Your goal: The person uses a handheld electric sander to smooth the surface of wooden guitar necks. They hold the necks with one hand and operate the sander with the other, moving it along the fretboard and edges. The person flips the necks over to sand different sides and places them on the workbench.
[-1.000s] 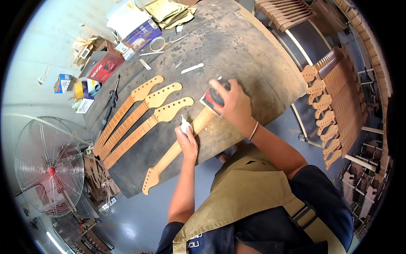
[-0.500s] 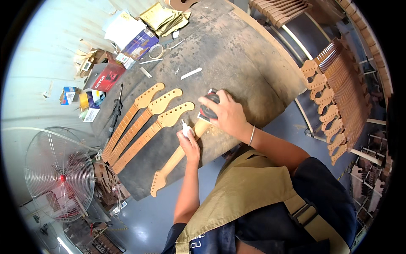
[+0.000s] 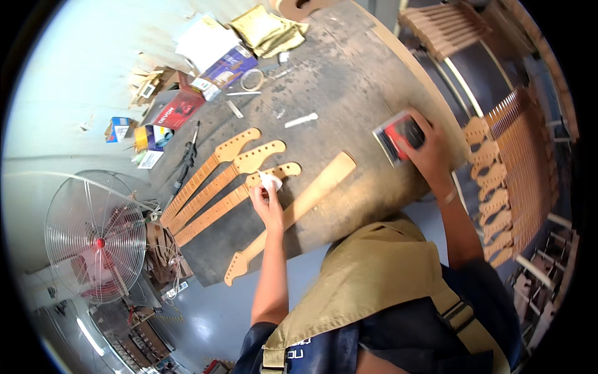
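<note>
My left hand (image 3: 266, 209) is closed on a small white bottle (image 3: 271, 182), held over the headstock end of the nearest of three fretted wooden guitar necks (image 3: 212, 209). My right hand (image 3: 429, 149) grips a red and black sanding tool (image 3: 391, 141) at the right part of the workbench (image 3: 352, 81). Between my hands a pale neck (image 3: 322, 182) lies diagonally with its plain back up and its headstock toward the lower left, partly behind my left forearm.
Boxes (image 3: 174, 109), yellow paper packets (image 3: 268, 31), small strips and a black tool (image 3: 185, 163) line the bench's back and left. A caged fan (image 3: 96, 237) stands at left. At right, racks hold many necks (image 3: 517, 174) beside the bench's edge.
My right hand has moved the sander off the pale neck to the right. My left hand has raised or shifted the bottle up and left, toward the fretted necks.
</note>
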A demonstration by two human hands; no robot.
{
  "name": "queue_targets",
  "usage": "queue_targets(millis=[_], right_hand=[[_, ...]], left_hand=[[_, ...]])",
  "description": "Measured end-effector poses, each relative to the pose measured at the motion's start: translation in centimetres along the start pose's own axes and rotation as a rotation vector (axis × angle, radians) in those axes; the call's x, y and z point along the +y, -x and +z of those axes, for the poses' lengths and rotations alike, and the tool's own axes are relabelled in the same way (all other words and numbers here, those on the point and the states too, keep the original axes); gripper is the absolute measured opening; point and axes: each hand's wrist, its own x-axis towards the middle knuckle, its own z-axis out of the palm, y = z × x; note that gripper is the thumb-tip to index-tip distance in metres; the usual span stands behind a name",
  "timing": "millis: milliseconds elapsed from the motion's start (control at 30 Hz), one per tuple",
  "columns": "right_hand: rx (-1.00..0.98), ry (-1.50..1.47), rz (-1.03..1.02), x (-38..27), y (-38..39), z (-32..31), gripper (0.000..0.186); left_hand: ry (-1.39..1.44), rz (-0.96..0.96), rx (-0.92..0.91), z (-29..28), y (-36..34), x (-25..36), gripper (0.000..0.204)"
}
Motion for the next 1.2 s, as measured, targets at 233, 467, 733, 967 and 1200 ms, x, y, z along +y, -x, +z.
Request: queue_targets(millis=[233,467,733,967,1200], right_hand=[[-0.096,-0.147,0.058,0.9,4.1,-4.5,0.072],[-0.161,-0.112,0.171,0.1,6.2,-5.7,0.074],[-0.185,-0.098,0.093,0.3,5.6,-5.3,0.075],[-0.197,-0.089,0.010,-0.6,4.4,-3.7,0.084],[-0.227,-0.174,-0.143,-3.8,4.5,-2.2,0.078]], left_hand=[[-0.057,0.175,0.040,6.6,-17.9,-1.9,0.022],[-0.131,0.157,0.154,14.0,-32.0,0.2,0.021],[-0.028,0.224,0.002,8.7,-26.3,-0.4,0.015],[-0.432,-0.062,-0.531,-7.0,-0.5,1.8,0.037],[-0.738,0.158,-0.481,-10.7,6.2,-2.6,0.059]])
